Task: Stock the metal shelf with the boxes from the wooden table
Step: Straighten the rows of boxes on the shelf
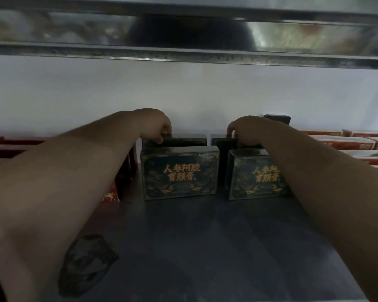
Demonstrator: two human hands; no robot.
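Shelving fills your view. The dark deck of the metal shelf (205, 247) runs from under your forearms back to a plain white wall (183, 90). The upper shelf (183, 51), a dull steel rail, hangs low across the top. The light is dim.

Four dark green boxes with gold lettering stand upright on the deck in two short files. The front left box (179, 173) and the front right box (255, 177) face you. Another box stands just behind each. Your left hand (155, 127) curls its fingers over the top edge of the rear left box (183, 139) and grips it. Your right hand (247, 129) pinches the top edge of the rear right box (224, 142). One more dark box (277, 119) shows behind your right hand, close to the wall.

On the left, red boxes (0, 149) sit just beside the left file. On the right, red-and-white boxes (347, 142) lie in rows near the right file, partly hidden by your arm. The gap between the two front boxes is narrow, and the rear right box shows through it. Open deck lies in front of both front boxes, toward you. Above the box tops there is free height up to the rail.
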